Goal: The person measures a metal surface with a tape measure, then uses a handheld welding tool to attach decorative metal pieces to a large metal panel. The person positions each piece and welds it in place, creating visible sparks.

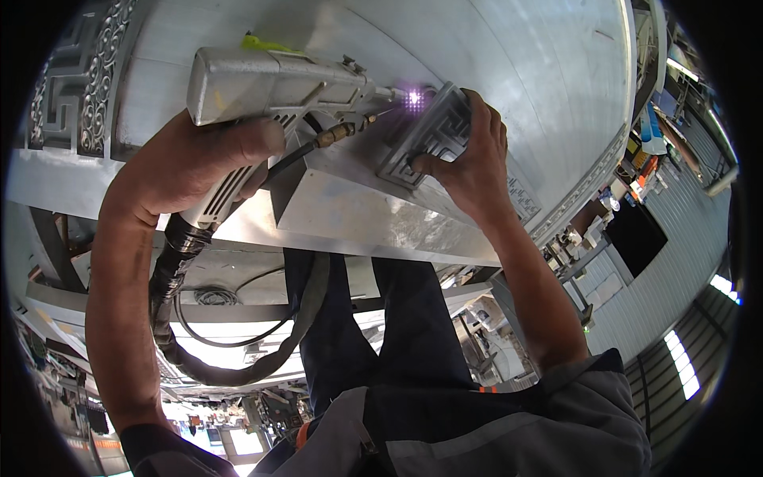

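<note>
Person at a metal bench, both bare hands busy over a broad pale metal sheet point(509, 48). Left hand point(191, 163) wrapped round the slotted handle of a silver welding gun point(278, 79), thumb laid over the grip, palm closed on it; boxy body above the fist, nozzle pointing right. Right hand point(481, 155) has a patterned metal block point(433, 135) pinched, thumb on its near face, fingers over the far edge; block tilted, raised fret design facing the wearer, on the worktop just right of the nozzle. Violet-white glare point(414, 98) at the tip, beside the block's upper left edge; exact contact lost in the brightness, cannot tell from here. Brass-coloured fitting point(334, 135) on a dark line under the gun. Thick dark hose point(246, 374) drops from the handle, loops below the bench edge towards the dark trousers point(421, 318). Folded metal piece point(350, 199) in front, nearer the body. Bright green object point(266, 43) behind the gun. Ornamented panel point(75, 75) far left, scrollwork and fret. Coiled cable point(214, 296) lower down, left of the legs.
</note>
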A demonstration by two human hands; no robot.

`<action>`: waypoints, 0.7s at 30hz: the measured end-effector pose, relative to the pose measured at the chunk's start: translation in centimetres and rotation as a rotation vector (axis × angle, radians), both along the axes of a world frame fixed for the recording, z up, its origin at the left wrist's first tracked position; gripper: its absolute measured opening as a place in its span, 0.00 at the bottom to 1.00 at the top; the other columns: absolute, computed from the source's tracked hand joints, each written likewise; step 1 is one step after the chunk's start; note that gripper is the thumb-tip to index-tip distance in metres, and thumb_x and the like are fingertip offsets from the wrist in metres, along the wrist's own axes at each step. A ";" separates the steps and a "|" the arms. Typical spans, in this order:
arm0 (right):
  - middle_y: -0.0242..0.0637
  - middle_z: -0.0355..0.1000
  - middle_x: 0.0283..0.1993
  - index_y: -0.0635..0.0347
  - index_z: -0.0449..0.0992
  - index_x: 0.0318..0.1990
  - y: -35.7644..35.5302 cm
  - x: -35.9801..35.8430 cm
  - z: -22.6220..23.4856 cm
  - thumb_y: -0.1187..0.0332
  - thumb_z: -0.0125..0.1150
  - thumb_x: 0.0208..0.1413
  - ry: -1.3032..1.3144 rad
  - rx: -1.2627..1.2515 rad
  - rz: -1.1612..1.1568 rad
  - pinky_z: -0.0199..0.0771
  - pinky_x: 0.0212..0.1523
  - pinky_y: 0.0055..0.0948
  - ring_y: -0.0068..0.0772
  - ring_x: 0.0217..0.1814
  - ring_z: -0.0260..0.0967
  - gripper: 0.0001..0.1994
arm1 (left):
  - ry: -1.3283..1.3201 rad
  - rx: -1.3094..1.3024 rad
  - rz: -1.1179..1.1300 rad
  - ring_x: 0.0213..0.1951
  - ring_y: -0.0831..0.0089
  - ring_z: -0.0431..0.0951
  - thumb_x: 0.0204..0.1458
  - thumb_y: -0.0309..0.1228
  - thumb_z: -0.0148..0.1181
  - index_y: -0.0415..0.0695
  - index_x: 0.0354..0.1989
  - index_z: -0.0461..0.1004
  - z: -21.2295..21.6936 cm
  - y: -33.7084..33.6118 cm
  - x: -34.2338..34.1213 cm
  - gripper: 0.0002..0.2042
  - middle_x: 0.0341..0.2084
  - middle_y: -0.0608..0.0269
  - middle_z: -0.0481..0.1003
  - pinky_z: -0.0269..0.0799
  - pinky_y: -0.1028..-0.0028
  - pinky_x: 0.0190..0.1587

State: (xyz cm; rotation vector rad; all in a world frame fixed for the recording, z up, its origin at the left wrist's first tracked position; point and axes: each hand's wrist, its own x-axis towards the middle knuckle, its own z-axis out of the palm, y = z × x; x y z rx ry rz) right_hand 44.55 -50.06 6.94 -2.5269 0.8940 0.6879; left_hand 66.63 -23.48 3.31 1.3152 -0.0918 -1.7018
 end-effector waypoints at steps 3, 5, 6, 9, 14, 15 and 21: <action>0.49 0.61 0.67 0.58 0.57 0.71 -0.2 -0.2 -0.2 0.61 0.85 0.34 -0.016 -0.001 0.010 0.57 0.72 0.52 0.57 0.70 0.57 0.54 | -0.027 -0.016 -0.006 0.24 0.77 0.75 0.56 0.51 0.70 0.39 0.37 0.78 0.0 -0.1 0.1 0.23 0.23 0.66 0.76 0.71 0.73 0.29; 0.49 0.61 0.67 0.58 0.57 0.71 -0.2 -0.3 -0.1 0.60 0.85 0.33 -0.015 0.002 0.008 0.57 0.72 0.52 0.57 0.70 0.57 0.55 | -0.019 -0.025 0.005 0.24 0.77 0.75 0.56 0.49 0.70 0.39 0.37 0.78 0.1 -0.2 0.1 0.22 0.22 0.66 0.76 0.71 0.73 0.29; 0.49 0.61 0.67 0.58 0.57 0.71 -0.2 -0.3 -0.2 0.60 0.85 0.32 -0.013 0.002 0.010 0.57 0.72 0.52 0.57 0.70 0.57 0.55 | -0.018 -0.018 -0.002 0.24 0.77 0.74 0.56 0.49 0.70 0.39 0.36 0.78 0.0 -0.1 0.1 0.21 0.22 0.66 0.76 0.71 0.73 0.29; 0.49 0.61 0.67 0.57 0.57 0.71 -0.3 -0.4 -0.3 0.60 0.85 0.32 -0.016 0.004 0.003 0.57 0.72 0.51 0.57 0.70 0.57 0.55 | -0.005 -0.003 -0.019 0.24 0.77 0.74 0.56 0.48 0.70 0.40 0.36 0.78 0.0 -0.1 0.3 0.20 0.22 0.66 0.76 0.70 0.73 0.29; 0.49 0.61 0.67 0.55 0.58 0.71 -0.2 -0.1 -0.2 0.60 0.85 0.32 -0.021 0.016 -0.003 0.57 0.72 0.51 0.57 0.71 0.56 0.54 | 0.015 0.002 0.002 0.24 0.78 0.73 0.56 0.47 0.71 0.40 0.38 0.79 0.0 0.0 0.3 0.20 0.23 0.67 0.76 0.70 0.73 0.29; 0.49 0.61 0.67 0.55 0.58 0.70 -0.1 -0.1 -0.1 0.60 0.85 0.32 -0.029 0.018 -0.002 0.57 0.72 0.51 0.57 0.71 0.56 0.54 | 0.014 0.007 0.034 0.24 0.78 0.73 0.56 0.46 0.71 0.39 0.40 0.79 0.0 -0.1 0.2 0.20 0.24 0.67 0.76 0.70 0.73 0.29; 0.45 0.62 0.65 0.54 0.58 0.71 -0.1 -0.2 -0.2 0.63 0.85 0.31 -0.046 -0.002 0.004 0.58 0.70 0.50 0.53 0.69 0.58 0.55 | 0.051 -0.014 0.034 0.26 0.79 0.74 0.55 0.44 0.74 0.39 0.45 0.80 -0.2 0.4 0.5 0.21 0.28 0.68 0.78 0.72 0.73 0.30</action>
